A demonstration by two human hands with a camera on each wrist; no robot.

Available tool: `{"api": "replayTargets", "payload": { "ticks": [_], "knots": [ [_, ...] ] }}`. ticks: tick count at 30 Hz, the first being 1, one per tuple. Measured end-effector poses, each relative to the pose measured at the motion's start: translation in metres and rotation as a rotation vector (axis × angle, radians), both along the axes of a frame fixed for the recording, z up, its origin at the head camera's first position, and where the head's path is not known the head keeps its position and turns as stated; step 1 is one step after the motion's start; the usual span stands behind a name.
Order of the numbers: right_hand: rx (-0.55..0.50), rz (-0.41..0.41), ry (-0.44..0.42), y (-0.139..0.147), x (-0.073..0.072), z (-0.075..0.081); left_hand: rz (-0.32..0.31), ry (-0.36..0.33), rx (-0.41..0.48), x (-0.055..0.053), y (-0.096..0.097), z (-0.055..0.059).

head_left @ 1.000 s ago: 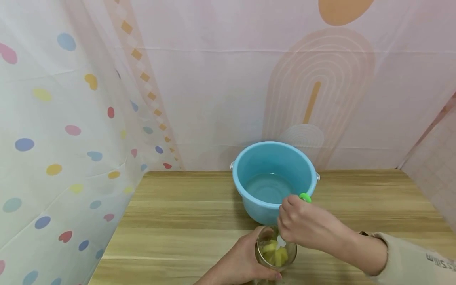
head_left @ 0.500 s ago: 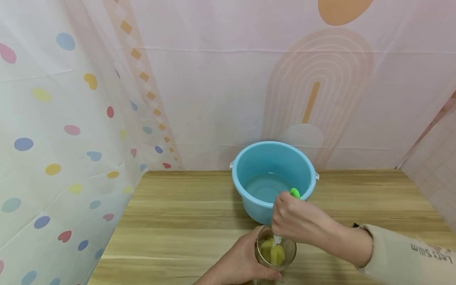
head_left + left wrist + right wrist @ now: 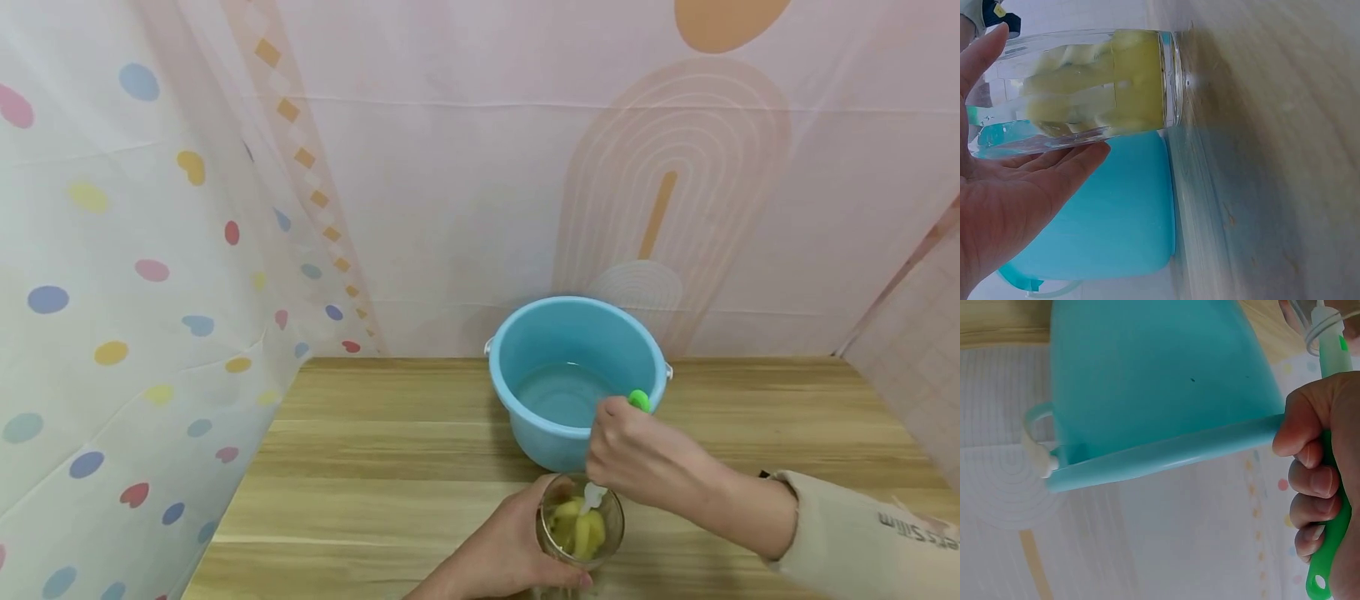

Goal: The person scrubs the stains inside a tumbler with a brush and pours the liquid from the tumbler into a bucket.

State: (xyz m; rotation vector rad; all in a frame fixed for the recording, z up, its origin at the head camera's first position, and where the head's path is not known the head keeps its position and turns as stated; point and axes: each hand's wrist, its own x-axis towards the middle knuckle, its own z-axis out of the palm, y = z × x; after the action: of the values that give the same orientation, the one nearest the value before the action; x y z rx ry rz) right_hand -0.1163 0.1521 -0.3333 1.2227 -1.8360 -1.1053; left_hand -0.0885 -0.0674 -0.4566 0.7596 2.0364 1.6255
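Note:
My left hand (image 3: 506,546) grips a clear drinking glass (image 3: 617,533) around its side, near the table's front. In the left wrist view the upright glass (image 3: 1016,81) has its base at the wooden surface, and a yellow lobed mass, apparently a sponge head (image 3: 1079,87), fills much of it. My right hand (image 3: 637,454) is wrapped around a cup brush's green handle (image 3: 1335,531). The brush's white neck (image 3: 593,497) slants down through the glass's mouth to the yellow head (image 3: 587,533). Its tip is hidden from above.
Just behind the glass stands a light blue bucket (image 3: 502,383) with shallow water in it. Its white handle mount (image 3: 1041,459) shows in the right wrist view. The wooden table (image 3: 375,467) meets a patterned curtain (image 3: 450,233) at the back and a dotted one (image 3: 112,250) on the left.
My right hand shifted left with the brush, then back right, tilting its handle. The yellow head turned inside the glass. My left hand and the glass stayed in place.

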Motion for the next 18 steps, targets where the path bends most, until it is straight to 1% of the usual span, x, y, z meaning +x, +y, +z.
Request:
{"api": "replayTargets", "payload": {
  "ticks": [4,7,12,18],
  "knots": [
    [-0.002,-0.003,-0.010,0.005,0.002,0.000,0.017,-0.005,-0.035,0.000,0.000,0.001],
    [0.005,-0.001,-0.023,0.009,0.006,0.000,0.028,-0.008,-0.052,-0.001,0.000,0.001],
    [0.012,0.017,-0.008,0.012,0.017,0.002,0.016,-0.025,-0.023,0.000,0.000,0.001],
    [-0.031,0.051,0.038,0.007,0.027,0.002,0.008,-0.047,-0.004,-0.001,0.000,0.002]
  ]
}}
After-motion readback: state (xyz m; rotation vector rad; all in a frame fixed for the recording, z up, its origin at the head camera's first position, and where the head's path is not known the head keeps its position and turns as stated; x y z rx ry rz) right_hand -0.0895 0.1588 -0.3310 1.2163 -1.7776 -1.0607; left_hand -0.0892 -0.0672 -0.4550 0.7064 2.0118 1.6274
